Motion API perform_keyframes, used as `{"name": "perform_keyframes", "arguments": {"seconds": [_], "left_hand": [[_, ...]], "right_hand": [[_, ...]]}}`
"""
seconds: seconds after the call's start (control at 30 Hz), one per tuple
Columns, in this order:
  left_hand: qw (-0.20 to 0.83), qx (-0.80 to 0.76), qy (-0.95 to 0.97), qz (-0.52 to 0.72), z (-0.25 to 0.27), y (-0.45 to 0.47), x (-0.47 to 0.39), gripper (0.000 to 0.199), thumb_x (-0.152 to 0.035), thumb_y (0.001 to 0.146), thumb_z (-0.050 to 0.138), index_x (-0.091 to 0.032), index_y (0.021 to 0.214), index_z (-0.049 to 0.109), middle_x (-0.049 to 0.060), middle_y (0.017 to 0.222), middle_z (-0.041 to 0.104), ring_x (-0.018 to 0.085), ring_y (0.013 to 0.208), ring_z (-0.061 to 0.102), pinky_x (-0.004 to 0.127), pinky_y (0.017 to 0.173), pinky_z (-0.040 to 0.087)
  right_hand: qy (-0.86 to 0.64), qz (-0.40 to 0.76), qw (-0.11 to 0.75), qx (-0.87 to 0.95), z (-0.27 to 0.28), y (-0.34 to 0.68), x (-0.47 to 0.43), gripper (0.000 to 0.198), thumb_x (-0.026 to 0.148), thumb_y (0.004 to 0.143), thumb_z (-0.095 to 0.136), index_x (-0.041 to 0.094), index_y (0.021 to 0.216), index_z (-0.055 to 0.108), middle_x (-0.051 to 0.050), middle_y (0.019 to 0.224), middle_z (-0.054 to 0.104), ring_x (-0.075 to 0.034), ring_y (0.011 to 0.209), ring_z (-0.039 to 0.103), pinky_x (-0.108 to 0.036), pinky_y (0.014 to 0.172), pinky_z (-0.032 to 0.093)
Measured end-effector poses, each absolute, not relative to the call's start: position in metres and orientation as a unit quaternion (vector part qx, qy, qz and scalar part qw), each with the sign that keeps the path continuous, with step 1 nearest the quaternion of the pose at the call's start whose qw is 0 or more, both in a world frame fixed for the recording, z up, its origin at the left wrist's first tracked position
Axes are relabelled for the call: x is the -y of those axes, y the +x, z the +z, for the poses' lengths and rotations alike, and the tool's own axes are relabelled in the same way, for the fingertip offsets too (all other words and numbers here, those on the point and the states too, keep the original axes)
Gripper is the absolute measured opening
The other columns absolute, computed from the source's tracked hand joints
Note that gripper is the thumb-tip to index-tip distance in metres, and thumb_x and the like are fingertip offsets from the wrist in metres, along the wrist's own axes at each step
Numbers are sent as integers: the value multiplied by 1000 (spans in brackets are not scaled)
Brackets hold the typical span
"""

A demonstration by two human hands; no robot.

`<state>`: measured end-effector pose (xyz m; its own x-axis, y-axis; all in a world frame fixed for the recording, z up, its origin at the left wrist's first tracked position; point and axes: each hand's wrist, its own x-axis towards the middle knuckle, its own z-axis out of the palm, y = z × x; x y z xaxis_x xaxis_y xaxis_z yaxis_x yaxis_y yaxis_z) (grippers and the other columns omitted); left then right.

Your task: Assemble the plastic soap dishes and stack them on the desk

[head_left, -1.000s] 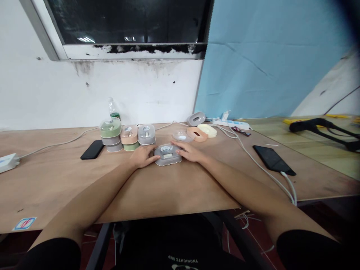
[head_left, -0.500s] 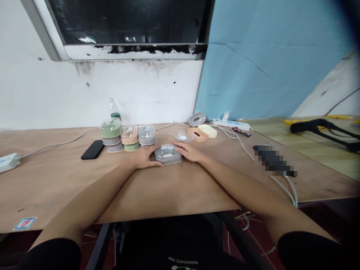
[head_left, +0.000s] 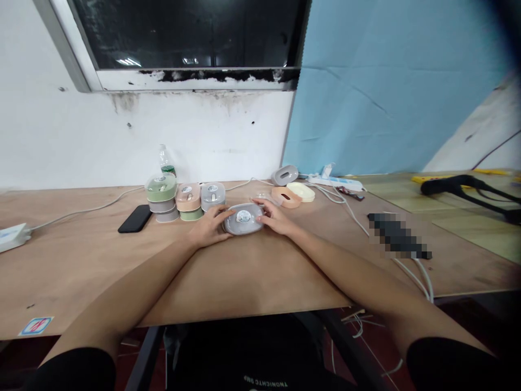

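Both hands hold a grey oval plastic box (head_left: 249,225) with a clear top and a round white sticker. My left hand (head_left: 208,227) wraps its left end, thumb low at the near side and fingers at the far side. At the right end, my right hand (head_left: 277,218) grips with the fingers behind and the thumb on the near top. The sticker faces me, and the box looks tilted toward me. Its underside is hidden. Just behind it, a clear lid (head_left: 262,196) lies partly covered by my right hand.
Stacked boxes in green (head_left: 160,189), peach (head_left: 188,195) and grey (head_left: 213,194) stand back left, with a bottle (head_left: 166,160) behind. A phone (head_left: 135,219) lies left. Slotted peach (head_left: 287,197) and grey lids (head_left: 285,175), cream pieces (head_left: 301,191) and a power strip (head_left: 336,183) sit back right.
The grey box has tipped toward me, so its sticker shows more fully and the slot in its top no longer shows. My right thumb now rests on the box's near top.
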<state>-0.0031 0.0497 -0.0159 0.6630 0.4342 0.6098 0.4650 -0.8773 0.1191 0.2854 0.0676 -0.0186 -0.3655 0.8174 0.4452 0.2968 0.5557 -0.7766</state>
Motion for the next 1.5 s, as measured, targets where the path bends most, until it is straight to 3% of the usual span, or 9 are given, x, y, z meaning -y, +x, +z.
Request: {"name": "perform_keyframes", "arguments": {"seconds": [0.1, 0.3, 0.53, 0.67, 0.93, 1.03, 1.2, 1.33, 1.5], "left_hand": [[52, 229, -907, -349, -15, -2, -49, 72, -37, 81, 70, -27, 144, 35, 14, 138, 43, 30, 127, 47, 49, 104, 45], [71, 207, -905, -365, -8, -1, -45, 72, -48, 81, 69, -26, 143, 38, 17, 145, 37, 31, 128, 48, 48, 100, 49], [30, 251, -913, -319, -6, 5, -33, 67, -49, 87, 60, -25, 144, 34, 17, 152, 30, 32, 138, 37, 49, 104, 46], [62, 249, -893, -370, -9, 0, -41, 59, -46, 86, 63, -25, 137, 43, 17, 151, 33, 31, 135, 42, 47, 104, 46], [118, 463, -684, -551, 2, -40, -63, 62, -48, 79, 71, -23, 132, 50, 15, 148, 35, 33, 127, 50, 43, 91, 54], [110, 511, -636, -567, 5, -49, -68, 63, -47, 77, 72, -22, 131, 51, 15, 148, 35, 30, 117, 57, 42, 89, 55], [109, 538, -620, -561, 6, -49, -71, 54, -40, 81, 68, -21, 129, 54, 15, 143, 43, 31, 127, 50, 44, 98, 50], [104, 527, -625, -567, 6, -48, -71, 54, -37, 82, 65, -22, 132, 51, 14, 146, 41, 30, 131, 46, 45, 102, 47], [127, 495, -643, -570, 6, -45, -66, 51, -36, 86, 59, -21, 133, 48, 15, 144, 42, 28, 122, 53, 39, 88, 54]], "right_hand": [[-348, 412, 471, 698, -21, 281, -72, 59, 34, 69, 72, 27, 125, 57, -3, 128, 60, -24, 115, 56, -39, 97, 45], [-327, 588, 487, 557, -16, 272, -63, 48, 33, 65, 71, 25, 111, 61, -2, 105, 69, -19, 91, 64, -32, 82, 51], [-348, 539, 479, 599, -11, 274, -62, 50, 56, 76, 59, 26, 116, 55, -6, 109, 69, -24, 95, 65, -36, 78, 54], [-346, 546, 462, 607, -8, 276, -62, 60, 73, 84, 34, 27, 116, 52, -6, 101, 70, -22, 83, 67, -35, 68, 55], [-369, 561, 466, 577, -15, 281, -68, 43, 48, 78, 67, 21, 110, 60, -5, 89, 71, -13, 62, 64, -28, 59, 54], [-380, 541, 453, 599, -18, 281, -69, 42, 46, 75, 71, 20, 107, 63, -4, 85, 71, -11, 59, 63, -25, 56, 52], [-392, 476, 455, 643, -19, 280, -70, 42, 49, 73, 72, 19, 102, 65, -3, 79, 70, -11, 56, 60, -23, 52, 48], [-423, 373, 513, 647, -16, 286, -78, 37, 53, 73, 69, 19, 88, 65, -1, 70, 67, -11, 51, 55, -25, 49, 45], [-491, 147, 576, 637, -12, 316, -94, 35, 51, 82, 56, 18, 89, 67, -5, 81, 69, -17, 67, 60, -32, 67, 50]]}}
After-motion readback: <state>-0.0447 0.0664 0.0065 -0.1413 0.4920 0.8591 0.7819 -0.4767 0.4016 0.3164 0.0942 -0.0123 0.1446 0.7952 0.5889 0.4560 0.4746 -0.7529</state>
